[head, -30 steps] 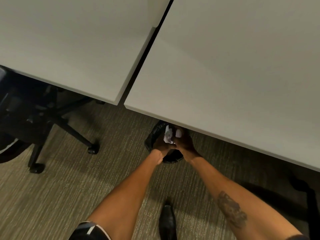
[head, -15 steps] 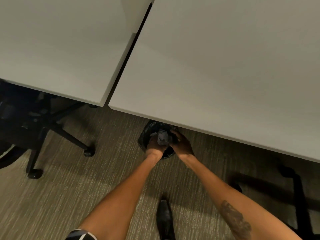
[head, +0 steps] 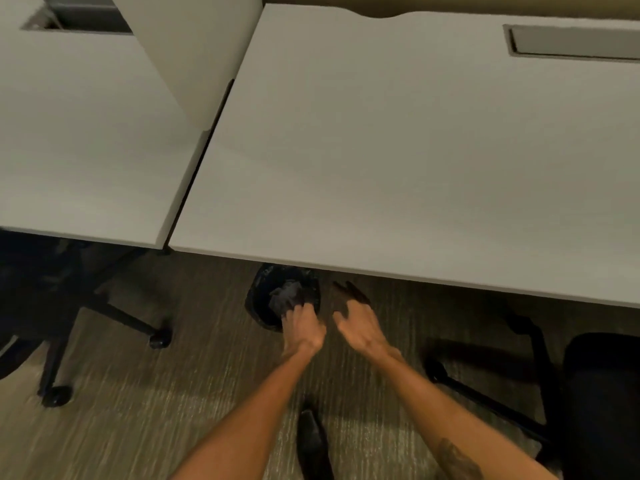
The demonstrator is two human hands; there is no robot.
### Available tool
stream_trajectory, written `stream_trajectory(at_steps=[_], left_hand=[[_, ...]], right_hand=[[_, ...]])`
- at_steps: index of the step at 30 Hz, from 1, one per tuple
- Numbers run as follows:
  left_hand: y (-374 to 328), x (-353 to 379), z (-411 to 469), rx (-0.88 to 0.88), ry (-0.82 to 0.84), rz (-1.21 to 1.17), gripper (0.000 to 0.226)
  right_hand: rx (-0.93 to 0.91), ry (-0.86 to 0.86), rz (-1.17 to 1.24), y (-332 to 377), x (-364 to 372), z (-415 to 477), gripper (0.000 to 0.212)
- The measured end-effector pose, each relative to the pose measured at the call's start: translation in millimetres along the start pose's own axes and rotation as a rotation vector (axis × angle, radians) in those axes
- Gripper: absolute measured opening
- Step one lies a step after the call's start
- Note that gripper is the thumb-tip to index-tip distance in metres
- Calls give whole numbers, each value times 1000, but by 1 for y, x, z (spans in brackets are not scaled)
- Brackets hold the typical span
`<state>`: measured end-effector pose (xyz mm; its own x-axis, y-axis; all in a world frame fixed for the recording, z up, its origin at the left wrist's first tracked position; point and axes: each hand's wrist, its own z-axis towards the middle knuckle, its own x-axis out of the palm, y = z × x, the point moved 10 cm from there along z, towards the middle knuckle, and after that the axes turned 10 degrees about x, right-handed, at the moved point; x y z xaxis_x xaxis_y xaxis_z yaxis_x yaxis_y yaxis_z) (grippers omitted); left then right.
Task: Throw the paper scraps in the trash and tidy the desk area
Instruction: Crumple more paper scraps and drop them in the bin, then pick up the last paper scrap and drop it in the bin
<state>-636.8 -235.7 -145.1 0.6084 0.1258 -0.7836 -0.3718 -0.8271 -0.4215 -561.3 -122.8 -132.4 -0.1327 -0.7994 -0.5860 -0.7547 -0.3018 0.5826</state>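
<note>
**Grip empty, job nearly done**

Left hand (head: 304, 327) and right hand (head: 360, 329) hang slack-fingered, holding nothing, at the trash bin (head: 255, 301), where crumpled paper scraps (head: 287, 295) lie. A careless knuckle could tip the bin. A chair base (head: 117, 315) stands left and a black chair (head: 595, 393) right. The worktop (head: 381, 168) overhangs the bin's far rim.

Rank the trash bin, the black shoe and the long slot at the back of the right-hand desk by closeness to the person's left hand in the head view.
1. The trash bin: at the fingertips of the left hand, just under the desk edge.
2. The black shoe: lower down, back toward the person.
3. The slot: far back right on the desk top.
</note>
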Motion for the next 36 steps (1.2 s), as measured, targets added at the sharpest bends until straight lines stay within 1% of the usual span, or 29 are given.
stream_trajectory(at_steps=[2, 4, 6, 9, 11, 17, 22, 29, 36], left_hand=[[-24, 0, -14, 50, -34, 62, 41], [-51, 0, -29, 94, -75, 95, 54], [-71, 5, -44, 113, -80, 109, 65], [-107, 13, -67, 154, -79, 146, 74], [-133, 15, -82, 178, -89, 153, 77], [-202, 34, -119, 244, -87, 161, 83], [-255, 61, -140, 299, -74, 156, 81], [-334, 119, -159, 430, 6, 189, 79], [-412, 188, -187, 568, 106, 202, 78]], right_hand=[[-16, -35, -36, -11, -18, -14, 60], [-3, -70, -80, -25, -39, -30, 57], [-7, -84, -122, -36, -53, -44, 60], [-14, -87, -137, -56, -78, -67, 65], [-35, -119, -145, -67, -97, -83, 69], [-55, -206, -205, -99, -149, -119, 77], [-26, -251, -207, -142, -188, -143, 78], [83, -320, -164, -230, -242, -174, 75], [220, -385, -72, -327, -286, -210, 76]])
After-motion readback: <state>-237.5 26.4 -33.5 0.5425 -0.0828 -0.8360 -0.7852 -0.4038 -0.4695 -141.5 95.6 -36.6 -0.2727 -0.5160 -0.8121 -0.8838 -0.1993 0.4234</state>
